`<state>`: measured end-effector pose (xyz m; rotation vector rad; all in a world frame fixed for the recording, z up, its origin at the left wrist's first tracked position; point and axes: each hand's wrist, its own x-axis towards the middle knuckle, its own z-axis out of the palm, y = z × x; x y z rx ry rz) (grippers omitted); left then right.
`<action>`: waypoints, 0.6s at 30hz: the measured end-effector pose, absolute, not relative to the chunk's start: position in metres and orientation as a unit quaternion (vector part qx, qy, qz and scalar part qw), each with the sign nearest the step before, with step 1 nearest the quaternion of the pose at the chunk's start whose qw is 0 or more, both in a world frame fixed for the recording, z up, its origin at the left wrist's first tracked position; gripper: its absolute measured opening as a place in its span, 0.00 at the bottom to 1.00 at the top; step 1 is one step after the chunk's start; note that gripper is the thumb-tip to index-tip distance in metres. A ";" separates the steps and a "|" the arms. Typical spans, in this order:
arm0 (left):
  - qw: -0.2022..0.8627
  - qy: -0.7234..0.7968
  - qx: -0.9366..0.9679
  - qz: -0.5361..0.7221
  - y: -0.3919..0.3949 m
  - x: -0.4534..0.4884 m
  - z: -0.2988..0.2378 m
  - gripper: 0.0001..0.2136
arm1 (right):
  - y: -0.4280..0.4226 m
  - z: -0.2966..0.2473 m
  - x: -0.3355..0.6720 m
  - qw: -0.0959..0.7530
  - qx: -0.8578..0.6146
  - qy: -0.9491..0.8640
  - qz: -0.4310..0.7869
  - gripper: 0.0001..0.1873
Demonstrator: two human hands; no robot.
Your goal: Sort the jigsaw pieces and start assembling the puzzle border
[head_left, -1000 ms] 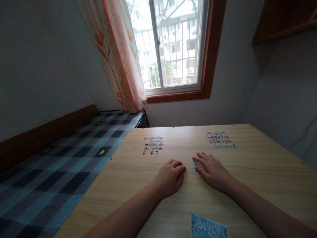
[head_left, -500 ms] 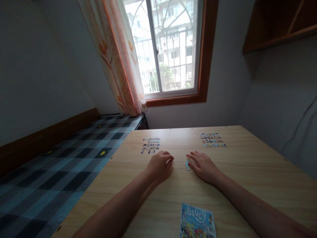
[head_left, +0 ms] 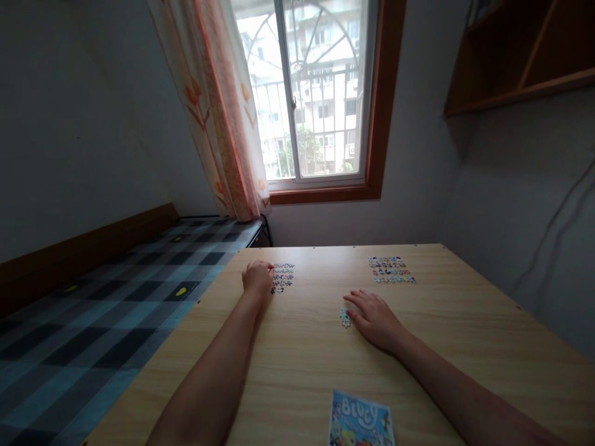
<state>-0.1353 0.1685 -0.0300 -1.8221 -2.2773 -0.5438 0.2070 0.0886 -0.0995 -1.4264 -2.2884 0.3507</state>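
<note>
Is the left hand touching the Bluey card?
No; the left hand is at the left puzzle pieces, away from the card.

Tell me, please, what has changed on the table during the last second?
The left hand moved from the middle forward and left, to the left group of puzzle pieces; whether it grips one cannot be told. The right hand stayed flat beside the small joined pieces. The right group of pieces and the Bluey card did not move.
</note>
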 end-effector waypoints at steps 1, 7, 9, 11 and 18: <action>0.092 -0.765 -0.613 -0.178 0.167 -0.134 -0.034 0.13 | 0.088 -0.099 0.207 0.207 -0.514 -0.823 0.125 0.25; 0.099 -0.776 -0.602 -0.157 0.168 -0.138 -0.041 0.14 | 0.086 -0.096 0.206 0.197 -0.512 -0.826 0.127 0.26; 0.093 -0.781 -0.600 -0.149 0.170 -0.141 -0.043 0.14 | 0.086 -0.096 0.207 0.200 -0.510 -0.827 0.127 0.25; 0.088 -0.784 -0.597 -0.142 0.171 -0.142 -0.045 0.14 | 0.087 -0.097 0.208 0.202 -0.508 -0.828 0.124 0.25; 0.072 -0.796 -0.588 -0.124 0.174 -0.142 -0.046 0.14 | 0.090 -0.100 0.210 0.197 -0.506 -0.832 0.114 0.24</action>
